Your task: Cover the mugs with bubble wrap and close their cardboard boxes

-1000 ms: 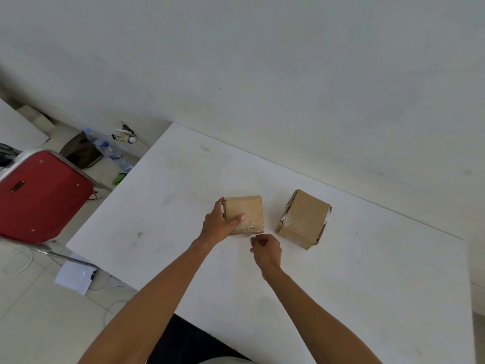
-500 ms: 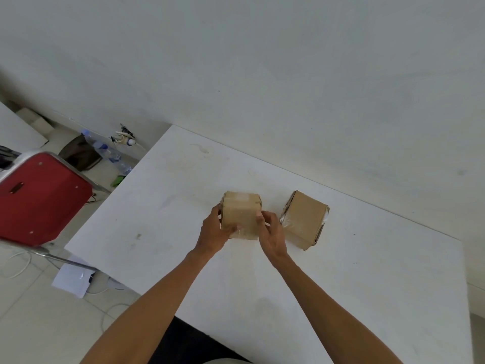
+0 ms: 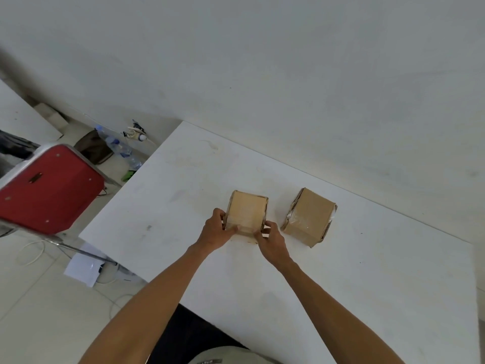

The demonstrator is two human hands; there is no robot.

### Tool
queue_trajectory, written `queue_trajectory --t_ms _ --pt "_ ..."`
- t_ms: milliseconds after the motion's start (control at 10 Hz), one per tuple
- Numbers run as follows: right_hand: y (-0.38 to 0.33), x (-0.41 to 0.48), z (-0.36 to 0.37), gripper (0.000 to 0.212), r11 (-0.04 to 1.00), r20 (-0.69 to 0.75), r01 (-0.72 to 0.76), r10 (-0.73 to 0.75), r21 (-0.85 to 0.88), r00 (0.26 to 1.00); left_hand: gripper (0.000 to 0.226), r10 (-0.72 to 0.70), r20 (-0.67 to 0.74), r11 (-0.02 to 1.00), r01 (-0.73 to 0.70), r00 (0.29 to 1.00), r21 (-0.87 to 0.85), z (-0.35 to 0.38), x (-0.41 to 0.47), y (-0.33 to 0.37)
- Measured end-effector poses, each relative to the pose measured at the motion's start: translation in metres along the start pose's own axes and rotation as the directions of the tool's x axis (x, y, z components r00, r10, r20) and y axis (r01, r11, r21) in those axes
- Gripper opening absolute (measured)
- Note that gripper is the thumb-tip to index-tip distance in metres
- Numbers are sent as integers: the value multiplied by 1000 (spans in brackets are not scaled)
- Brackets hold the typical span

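Two small brown cardboard boxes stand on the white table. The left box is tipped on its side, with clear tape across its near edge. My left hand grips its left side and my right hand grips its right near corner. The right box lies closed and apart from both hands, with clear wrap or tape showing at its edges. No mug or loose bubble wrap is visible.
A red chair stands left of the table. Plastic bottles, a brown bag, cables and a white sheet lie on the floor. A white wall rises right behind the table.
My right hand moved from the table in front of the left box onto its right side. Both hands have since turned that box over onto another face. The right box stayed put.
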State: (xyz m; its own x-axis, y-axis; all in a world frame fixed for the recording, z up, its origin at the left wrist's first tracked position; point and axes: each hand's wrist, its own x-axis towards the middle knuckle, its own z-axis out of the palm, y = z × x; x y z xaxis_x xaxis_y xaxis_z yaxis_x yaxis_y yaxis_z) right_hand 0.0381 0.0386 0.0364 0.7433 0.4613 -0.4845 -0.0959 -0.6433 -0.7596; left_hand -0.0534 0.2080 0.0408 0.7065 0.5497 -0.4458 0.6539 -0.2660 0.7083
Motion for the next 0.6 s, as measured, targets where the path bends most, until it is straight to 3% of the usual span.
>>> queue_trajectory --t_ms 100,200,400,500,600 --pt "-4 -2 -12 62 997 72 -12 18 -79 997 77 16 -18 991 -13 1000 130 -6 -5 10" --pt "-15 -7 -33 64 987 99 40 -25 -154 995 94 164 -70 937 -133 984 324 -7 -10 40" --pt "-65 -16 -139 49 950 -188 101 -161 -295 969 92 528 104 682 -493 843 540 1 2 159" --pt "-88 -30 -206 58 875 -316 62 -238 -480 919 97 616 166 512 -552 770 658 3 -4 231" --pt "-103 -45 -251 64 765 -382 -43 -271 -642 883 102 613 220 386 -531 759 755 4 -9 279"
